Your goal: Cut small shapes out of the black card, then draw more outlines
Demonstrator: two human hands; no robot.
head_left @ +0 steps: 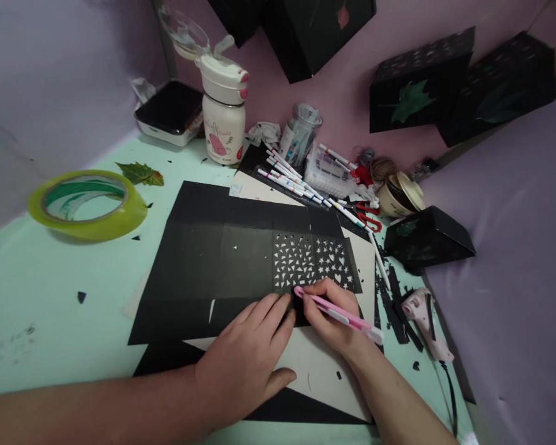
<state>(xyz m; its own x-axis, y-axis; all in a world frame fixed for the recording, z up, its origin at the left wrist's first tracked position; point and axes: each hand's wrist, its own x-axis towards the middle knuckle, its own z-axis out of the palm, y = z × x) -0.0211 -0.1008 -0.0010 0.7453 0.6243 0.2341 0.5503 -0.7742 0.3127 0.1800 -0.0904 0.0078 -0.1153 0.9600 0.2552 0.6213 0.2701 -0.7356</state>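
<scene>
A pink craft knife (338, 314) is gripped like a pen in my right hand (336, 318). Its front end meets a sheet of black card (189, 247), just below a patch of small cut-out triangles (293, 261). Beside that patch, to the right, is a panel with cut-out stars and hearts. My left hand (250, 355) lies flat on the card's near edge, fingers stretched toward the knife tip. Under the card are a pale sheet (324, 358) and more black card. The blade itself is too small to make out.
On the left lie a roll of yellow-green tape (88, 228) and a leaf (141, 173). Behind stand a white bottle (225, 117) and a glass jar (301, 133). Markers (296, 179), red-handled scissors (370, 219), a black box (429, 241) and a glue gun (426, 321) line the right.
</scene>
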